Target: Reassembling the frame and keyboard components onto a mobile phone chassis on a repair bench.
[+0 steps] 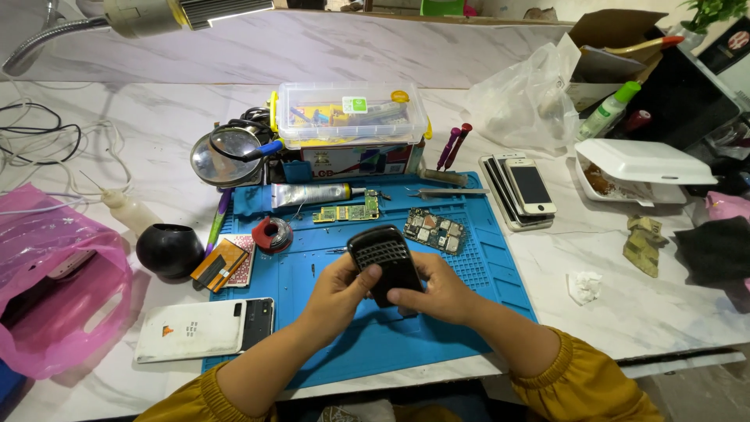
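A black keypad phone (383, 258) is held above the blue work mat (476, 266) by both hands. My left hand (337, 291) grips its left side with the thumb on the lower keypad. My right hand (439, 292) cups its right and bottom edge. Behind it on the mat lie a green circuit board (346, 212) and a second, square circuit board (434, 229). A silver glue tube (308, 194) lies at the mat's far edge.
A stack of phones (522, 190) lies right of the mat, a white phone back (191, 330) at the near left. A clear parts box (351, 114), magnifier (223, 153), black round pot (169, 250), solder spool (272, 234), pink bag (55, 289) and foam food box (641, 168) surround the mat.
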